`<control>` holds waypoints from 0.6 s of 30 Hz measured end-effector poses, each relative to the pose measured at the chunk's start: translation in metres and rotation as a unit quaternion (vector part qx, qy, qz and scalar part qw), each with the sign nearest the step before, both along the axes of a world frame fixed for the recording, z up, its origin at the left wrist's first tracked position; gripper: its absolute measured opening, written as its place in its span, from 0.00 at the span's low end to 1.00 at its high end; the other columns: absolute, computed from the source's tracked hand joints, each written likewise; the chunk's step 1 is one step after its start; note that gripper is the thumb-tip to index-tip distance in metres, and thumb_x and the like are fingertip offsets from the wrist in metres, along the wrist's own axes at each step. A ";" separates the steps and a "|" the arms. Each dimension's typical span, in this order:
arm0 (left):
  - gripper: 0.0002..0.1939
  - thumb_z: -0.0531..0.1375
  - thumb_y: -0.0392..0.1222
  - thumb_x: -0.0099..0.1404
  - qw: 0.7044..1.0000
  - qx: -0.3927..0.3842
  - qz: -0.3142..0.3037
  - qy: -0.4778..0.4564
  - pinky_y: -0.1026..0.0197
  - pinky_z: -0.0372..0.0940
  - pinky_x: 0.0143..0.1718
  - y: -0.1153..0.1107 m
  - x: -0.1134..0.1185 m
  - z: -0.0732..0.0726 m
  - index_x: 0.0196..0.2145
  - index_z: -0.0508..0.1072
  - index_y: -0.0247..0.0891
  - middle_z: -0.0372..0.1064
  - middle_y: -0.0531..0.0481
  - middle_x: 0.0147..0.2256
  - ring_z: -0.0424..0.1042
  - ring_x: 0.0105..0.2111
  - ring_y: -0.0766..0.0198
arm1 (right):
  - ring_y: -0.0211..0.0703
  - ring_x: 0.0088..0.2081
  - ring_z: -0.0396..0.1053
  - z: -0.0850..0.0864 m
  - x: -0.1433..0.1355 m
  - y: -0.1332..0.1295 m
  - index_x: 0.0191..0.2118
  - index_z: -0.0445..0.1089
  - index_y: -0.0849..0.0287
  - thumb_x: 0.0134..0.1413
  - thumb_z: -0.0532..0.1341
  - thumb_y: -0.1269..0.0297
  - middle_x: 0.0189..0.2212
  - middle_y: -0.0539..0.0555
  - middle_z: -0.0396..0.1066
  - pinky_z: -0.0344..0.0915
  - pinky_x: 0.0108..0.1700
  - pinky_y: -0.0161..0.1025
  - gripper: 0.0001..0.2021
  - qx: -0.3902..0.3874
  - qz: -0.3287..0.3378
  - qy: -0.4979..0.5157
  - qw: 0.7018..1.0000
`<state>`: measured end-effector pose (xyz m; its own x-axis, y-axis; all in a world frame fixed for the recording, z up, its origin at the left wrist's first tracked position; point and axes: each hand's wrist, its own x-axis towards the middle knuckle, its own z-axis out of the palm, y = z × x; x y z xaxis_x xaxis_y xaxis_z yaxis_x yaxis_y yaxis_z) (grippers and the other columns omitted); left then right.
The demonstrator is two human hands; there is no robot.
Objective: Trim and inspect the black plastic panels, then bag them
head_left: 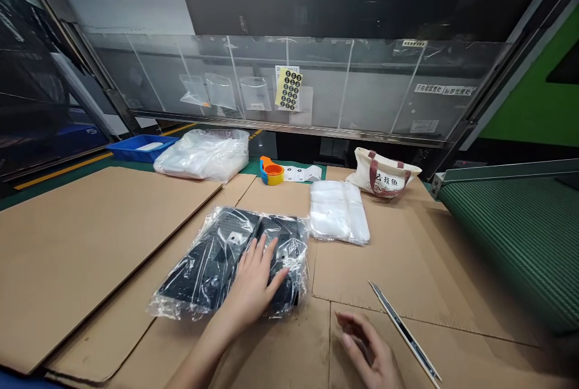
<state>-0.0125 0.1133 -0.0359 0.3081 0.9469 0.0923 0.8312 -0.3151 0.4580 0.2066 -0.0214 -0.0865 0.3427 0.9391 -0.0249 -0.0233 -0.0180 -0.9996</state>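
Note:
Two black flat parts in clear plastic bags (199, 271) lie side by side on the cardboard-covered table. My left hand (253, 283) rests on them with its fingers spread, palm down, near the gap between the two. My right hand (368, 350) is at the bottom edge, right of the bags, its fingers curled but apart, with nothing visible between them. Just right of it lies a long thin metal tool (407, 335), untouched. A stack of clear plastic bags (339, 211) sits behind, to the right of the black parts.
Cardboard sheets (104, 226) cover the left side. Along the back are a blue tray (140, 146), a large plastic bag (203, 154), an orange and blue tape dispenser (272, 172), a label strip (303, 173) and a cloth bag (384, 175). A green conveyor (520, 238) stands right.

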 end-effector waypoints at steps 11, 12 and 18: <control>0.27 0.46 0.48 0.69 0.996 0.002 0.077 -0.043 0.40 0.55 0.59 0.012 0.007 -0.025 0.61 0.58 0.31 0.48 0.26 0.65 0.51 0.65 0.40 | 0.48 0.50 0.72 0.035 -0.032 0.120 0.46 0.70 0.57 0.34 0.74 0.53 0.50 0.58 0.72 0.68 0.49 0.42 0.30 -0.117 0.125 0.240 0.956; 0.27 0.46 0.48 0.69 0.996 -0.005 0.079 -0.048 0.40 0.56 0.59 0.013 0.007 -0.024 0.61 0.58 0.31 0.49 0.26 0.64 0.53 0.64 0.41 | 0.47 0.45 0.75 0.037 -0.038 0.126 0.45 0.69 0.57 0.34 0.73 0.53 0.46 0.57 0.75 0.70 0.44 0.41 0.29 -0.125 0.138 0.242 0.952; 0.30 0.46 0.52 0.68 0.991 -0.045 0.073 -0.105 0.42 0.52 0.62 0.014 0.004 -0.025 0.62 0.55 0.33 0.47 0.29 0.66 0.49 0.66 0.44 | 0.39 0.24 0.71 0.041 -0.057 0.149 0.37 0.72 0.61 0.36 0.71 0.61 0.28 0.52 0.76 0.64 0.25 0.33 0.18 -0.157 0.156 0.217 0.951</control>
